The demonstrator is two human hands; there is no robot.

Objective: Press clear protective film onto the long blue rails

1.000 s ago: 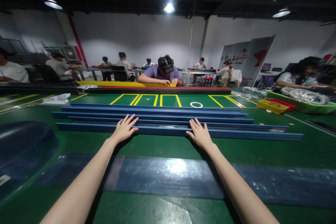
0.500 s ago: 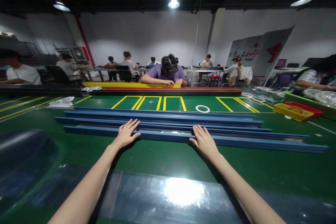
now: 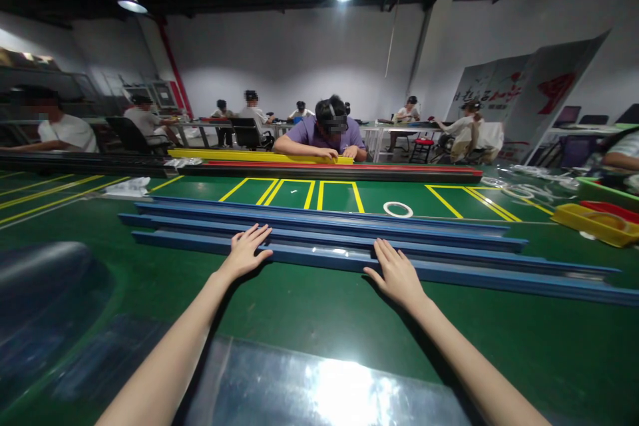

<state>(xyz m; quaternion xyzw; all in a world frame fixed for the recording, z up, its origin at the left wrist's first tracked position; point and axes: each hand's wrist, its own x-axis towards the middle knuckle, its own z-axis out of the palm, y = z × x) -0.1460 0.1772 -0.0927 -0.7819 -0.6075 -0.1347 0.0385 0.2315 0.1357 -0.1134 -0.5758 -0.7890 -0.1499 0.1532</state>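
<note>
Both hands lie flat over the nearest blue rail in the middle of the frame, with nothing gripped: the left hand [image 3: 247,254] has its fingers spread, while the right hand [image 3: 399,274] keeps its fingers closer together, the thumb standing off to the side. That front blue rail [image 3: 317,256] runs across the center of the worktop [image 3: 309,309] and leaves the frame at the right edge, with more blue rails [image 3: 329,219] lined up just behind it. If one palm pressed harder than the other, the long piece would likely swing askew, since both hands sit well in from its ends, and the far end could knock its neighbours. Fingertips reaching over the edge might get pinched should two rails close up, and smooth surfaces could let a light touch slip. A strong shove might also carry the rear rails into the white ring [image 3: 385,209] just beyond them. Forearms rise from the lower left and lower right, converging toward the center, wrists low, above the glossy clear sheet [image 3: 269,373] at the bottom.
</note>
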